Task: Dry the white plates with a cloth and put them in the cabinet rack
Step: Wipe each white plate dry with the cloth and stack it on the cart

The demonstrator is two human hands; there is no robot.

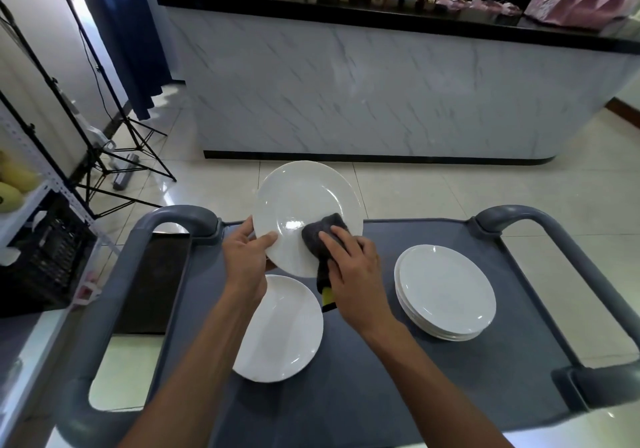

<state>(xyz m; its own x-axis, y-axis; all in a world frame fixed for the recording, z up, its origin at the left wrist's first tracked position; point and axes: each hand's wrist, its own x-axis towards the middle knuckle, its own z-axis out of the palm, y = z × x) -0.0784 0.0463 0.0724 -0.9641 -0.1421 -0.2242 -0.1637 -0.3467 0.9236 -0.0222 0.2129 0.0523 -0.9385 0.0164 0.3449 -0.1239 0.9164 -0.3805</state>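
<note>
The left hand (pixel 247 260) grips the near-left rim of a round white ceramic plate (pixel 304 201), holding it tilted above the far edge of the grey cart worktop (pixel 374 371). The right hand (pixel 349 271) presses a dark grey cloth with a yellow tag (pixel 323 239) against the plate's face, fingers curled over it. A single white plate (pixel 280 333) lies near the left edge; a stack of white plates (pixel 446 291) sits toward the right edge, bare worktop between them. No writing is legible.
</note>
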